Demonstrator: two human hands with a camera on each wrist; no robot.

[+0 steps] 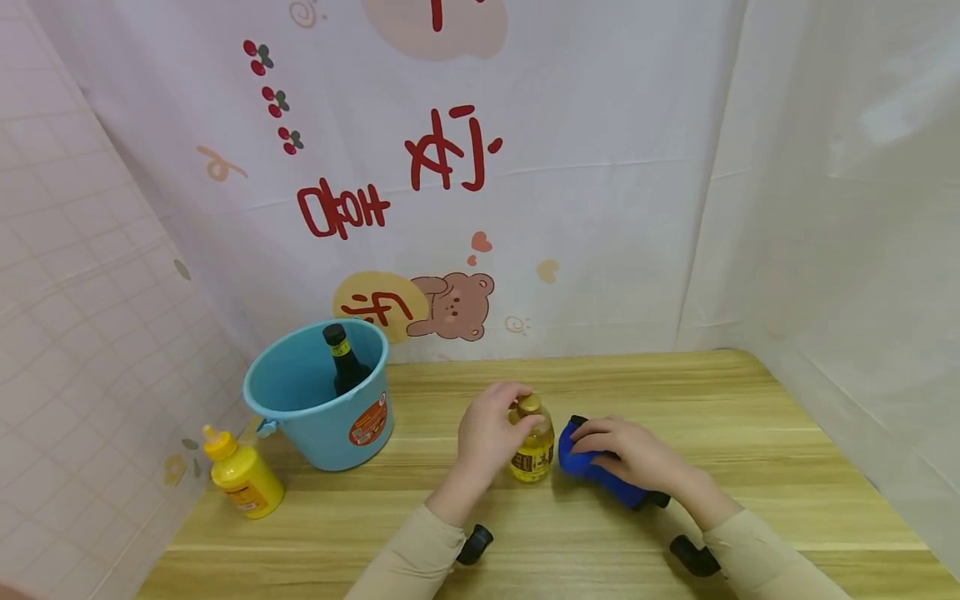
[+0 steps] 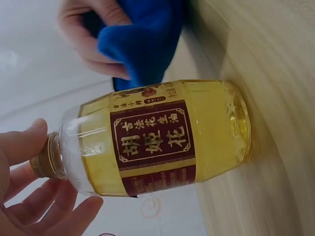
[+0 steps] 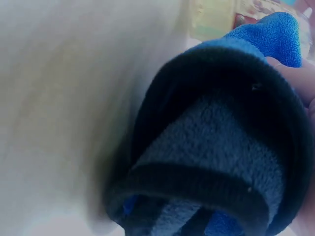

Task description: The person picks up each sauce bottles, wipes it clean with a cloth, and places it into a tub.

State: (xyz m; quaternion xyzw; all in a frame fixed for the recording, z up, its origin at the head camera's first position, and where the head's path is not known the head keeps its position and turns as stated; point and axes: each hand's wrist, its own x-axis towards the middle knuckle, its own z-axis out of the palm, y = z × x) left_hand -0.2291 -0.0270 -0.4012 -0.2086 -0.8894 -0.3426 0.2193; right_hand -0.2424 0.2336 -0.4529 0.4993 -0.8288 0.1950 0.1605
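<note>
My left hand (image 1: 493, 425) has its thumb and fingers around the gold cap and neck of an oil bottle (image 1: 532, 457). The bottle stands upright on the table, and its yellow oil and dark red label (image 2: 155, 147) show in the left wrist view. My right hand (image 1: 626, 452) grips a bunched blue towel (image 1: 576, 460) with black edging, just right of the bottle. Folded layers of the towel (image 3: 211, 128) fill much of the right wrist view. That view shows only part of the right hand, at its right edge.
A light blue bucket (image 1: 300, 423) stands at the back left with a dark, black-capped bottle (image 1: 347, 367) in it. Left of the bucket is a yellow squeeze bottle (image 1: 251, 483). The wood-grain table (image 1: 600, 379) meets a white printed curtain (image 1: 600, 208) behind.
</note>
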